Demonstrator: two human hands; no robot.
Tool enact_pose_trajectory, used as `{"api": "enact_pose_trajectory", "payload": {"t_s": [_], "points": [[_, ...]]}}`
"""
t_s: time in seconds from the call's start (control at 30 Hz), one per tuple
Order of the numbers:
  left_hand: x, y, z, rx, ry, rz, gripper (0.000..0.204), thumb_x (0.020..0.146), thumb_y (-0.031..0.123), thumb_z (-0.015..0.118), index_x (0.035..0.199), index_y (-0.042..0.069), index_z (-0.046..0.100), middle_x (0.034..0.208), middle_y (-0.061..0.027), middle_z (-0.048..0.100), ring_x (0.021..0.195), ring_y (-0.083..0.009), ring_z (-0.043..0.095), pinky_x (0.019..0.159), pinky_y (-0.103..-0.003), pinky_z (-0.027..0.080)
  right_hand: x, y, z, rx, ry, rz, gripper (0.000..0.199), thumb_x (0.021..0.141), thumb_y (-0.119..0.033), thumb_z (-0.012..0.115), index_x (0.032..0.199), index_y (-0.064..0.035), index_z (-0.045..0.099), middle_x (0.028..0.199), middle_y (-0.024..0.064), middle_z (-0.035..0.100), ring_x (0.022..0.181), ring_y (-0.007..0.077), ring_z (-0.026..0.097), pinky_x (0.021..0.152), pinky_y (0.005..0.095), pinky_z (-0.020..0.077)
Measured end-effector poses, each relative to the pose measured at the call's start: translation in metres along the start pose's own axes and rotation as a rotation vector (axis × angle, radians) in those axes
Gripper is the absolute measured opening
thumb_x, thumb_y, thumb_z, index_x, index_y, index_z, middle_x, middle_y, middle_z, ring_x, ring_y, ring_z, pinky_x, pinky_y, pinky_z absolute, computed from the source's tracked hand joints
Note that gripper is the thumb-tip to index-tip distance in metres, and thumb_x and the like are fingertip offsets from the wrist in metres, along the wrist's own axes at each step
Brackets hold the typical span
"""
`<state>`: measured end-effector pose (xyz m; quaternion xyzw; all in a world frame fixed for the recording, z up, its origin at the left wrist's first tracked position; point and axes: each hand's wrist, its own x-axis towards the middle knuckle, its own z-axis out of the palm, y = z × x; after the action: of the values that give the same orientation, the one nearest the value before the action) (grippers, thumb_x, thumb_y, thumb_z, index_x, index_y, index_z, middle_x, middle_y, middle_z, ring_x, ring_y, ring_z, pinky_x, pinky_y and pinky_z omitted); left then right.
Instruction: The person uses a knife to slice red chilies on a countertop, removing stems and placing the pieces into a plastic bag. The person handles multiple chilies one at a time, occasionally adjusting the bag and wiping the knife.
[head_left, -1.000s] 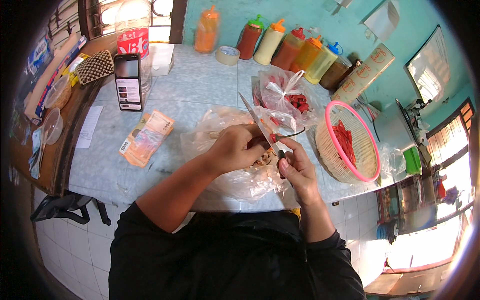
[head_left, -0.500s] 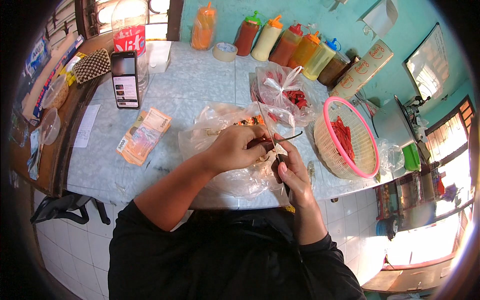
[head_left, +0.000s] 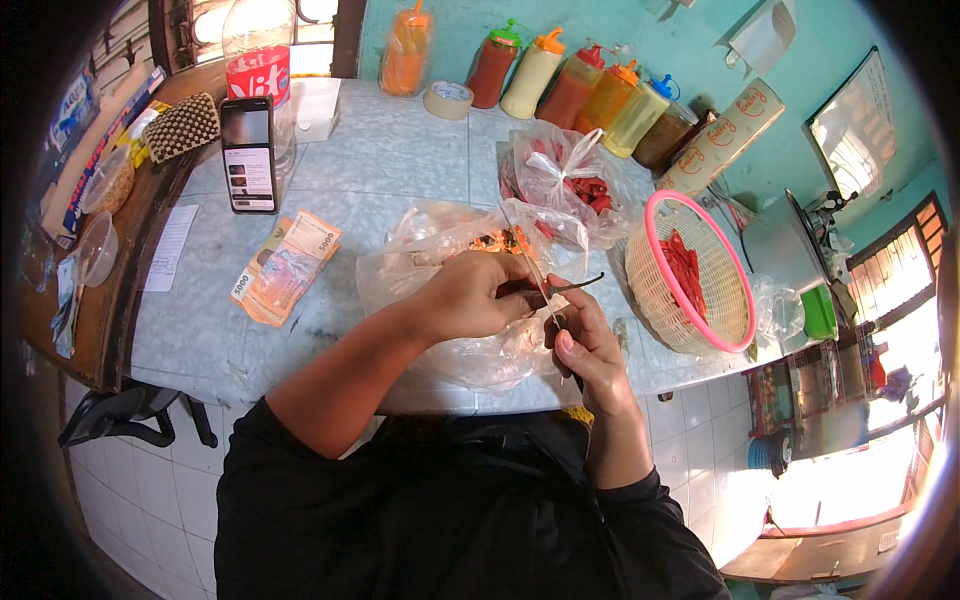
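Note:
My left hand [head_left: 478, 292] is closed on a chili pepper, mostly hidden by the fingers; its dark curved stem [head_left: 583, 284] sticks out to the right past the knife blade. In my right hand [head_left: 592, 355] a knife [head_left: 537, 270] is gripped by its dark handle, its thin blade pointing up and away across the chili. Both hands are close together over an open clear plastic bag [head_left: 400, 265] spread on the table. Orange, red and dark bits [head_left: 508, 241] lie in the bag just beyond my left hand.
To the right, a pink-rimmed colander [head_left: 640, 290] tilts with red chilies [head_left: 682, 270] inside. A tied plastic bag of chilies [head_left: 575, 185] lies beyond my hands. Banknotes [head_left: 287, 268] and a propped phone [head_left: 248, 155] are on the left. Several sauce bottles [head_left: 533, 75] line the wall.
Both hands keep nearly the same place and grip. The chili's stem and the knife blade have shifted slightly; the view has moved a little.

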<state>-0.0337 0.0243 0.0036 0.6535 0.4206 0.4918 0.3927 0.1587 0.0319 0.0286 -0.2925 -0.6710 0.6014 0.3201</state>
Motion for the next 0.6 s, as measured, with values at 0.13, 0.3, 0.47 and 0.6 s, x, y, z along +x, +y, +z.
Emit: {"api": "enact_pose_trajectory", "payload": {"t_s": [0.13,0.3,0.47,0.6], "points": [[-0.001,-0.001,0.001,0.018,0.014,0.024,0.02,0.076,0.01,0.062,0.095,0.004,0.066,0.087,-0.0132,0.067,0.078,-0.0196,0.065,0.072,-0.03,0.048,-0.004,0.004,-0.008,-0.082,-0.038,-0.024,0.055,0.086,-0.017,0.06,0.133,-0.002,0.035,0.101,0.0029,0.051,0.089,0.0099,0.045,0.082,0.0235,0.0341],[-0.003,0.002,0.004,0.123,0.061,0.013,0.019,0.075,0.011,0.063,0.092,0.004,0.067,0.083,-0.0144,0.066,0.074,-0.0256,0.064,0.069,-0.032,0.048,-0.002,0.007,0.001,-0.156,0.089,-0.036,0.049,0.085,-0.021,0.06,0.126,-0.0008,0.043,0.087,0.0006,0.051,0.075,0.0064,0.043,0.069,0.02,0.034],[-0.003,0.006,0.006,0.236,0.128,0.131,0.017,0.074,0.015,0.068,0.084,0.002,0.064,0.073,-0.0155,0.062,0.065,-0.0316,0.059,0.06,-0.035,0.046,-0.003,0.001,-0.007,0.158,0.058,0.107,0.043,0.086,-0.023,0.06,0.119,-0.0008,0.046,0.078,0.003,0.049,0.061,0.007,0.043,0.052,0.019,0.0354],[0.001,0.001,0.006,0.146,0.072,0.253,0.016,0.079,0.015,0.067,0.083,0.0,0.064,0.072,-0.0114,0.061,0.065,-0.0197,0.057,0.06,-0.03,0.044,-0.002,0.008,-0.013,0.485,0.015,0.134,0.044,0.084,-0.026,0.06,0.118,-0.0015,0.047,0.073,0.0064,0.048,0.053,0.0084,0.04,0.043,0.0195,0.0315]]}}
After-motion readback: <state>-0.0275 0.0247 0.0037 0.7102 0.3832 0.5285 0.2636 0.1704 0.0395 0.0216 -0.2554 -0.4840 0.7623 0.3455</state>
